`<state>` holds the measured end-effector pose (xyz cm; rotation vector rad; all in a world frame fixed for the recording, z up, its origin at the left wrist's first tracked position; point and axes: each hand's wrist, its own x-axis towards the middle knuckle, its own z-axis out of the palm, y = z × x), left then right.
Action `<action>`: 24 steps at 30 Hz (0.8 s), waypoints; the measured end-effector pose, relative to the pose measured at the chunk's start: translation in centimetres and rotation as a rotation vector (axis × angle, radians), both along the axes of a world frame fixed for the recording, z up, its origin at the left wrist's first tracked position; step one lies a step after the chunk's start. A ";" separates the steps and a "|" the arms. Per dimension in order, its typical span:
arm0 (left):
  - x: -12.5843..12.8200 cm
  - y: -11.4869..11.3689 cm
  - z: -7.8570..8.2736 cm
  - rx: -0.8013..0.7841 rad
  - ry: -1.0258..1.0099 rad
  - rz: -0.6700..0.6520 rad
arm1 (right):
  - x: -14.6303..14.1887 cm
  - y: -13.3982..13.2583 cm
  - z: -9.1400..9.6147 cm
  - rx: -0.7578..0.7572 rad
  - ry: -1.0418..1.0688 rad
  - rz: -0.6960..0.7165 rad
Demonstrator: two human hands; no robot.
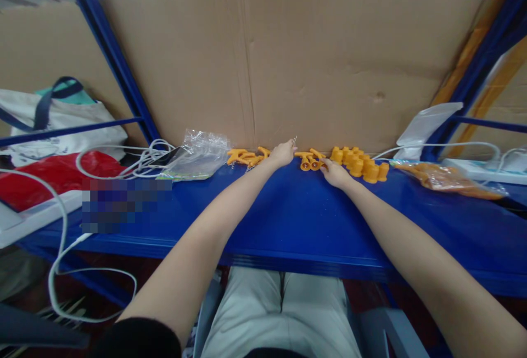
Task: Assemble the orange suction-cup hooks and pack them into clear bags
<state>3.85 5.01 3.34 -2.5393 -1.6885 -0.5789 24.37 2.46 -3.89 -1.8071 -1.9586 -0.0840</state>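
The left hand (283, 154) pinches a tiny shiny bit (295, 140) in its fingertips. The right hand (335, 174) touches the small orange pieces (309, 161) with bent fingers; I cannot tell if it grips one. The pieces lie on the blue table (288, 215), far back by the cardboard wall (329, 61). An orange group (360, 163) stands just beside the right hand.

Orange plastic pieces (358, 163) on blue shelf (296, 221), brown cardboard (329, 61), red bag (49, 177), white cable (61, 259).
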 end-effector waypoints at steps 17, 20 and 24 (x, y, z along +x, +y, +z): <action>-5.4 -3.0 -3.9 -0.080 -0.008 -0.138 | -3.0 -3.6 2.3 -0.047 -0.209 -0.140; -5.4 -2.9 -4.3 -0.070 0.000 -0.106 | -3.3 -3.9 2.5 -0.046 -0.236 -0.167; -5.4 -3.1 -4.2 -0.069 0.003 -0.100 | -3.7 -4.0 2.5 -0.044 -0.249 -0.195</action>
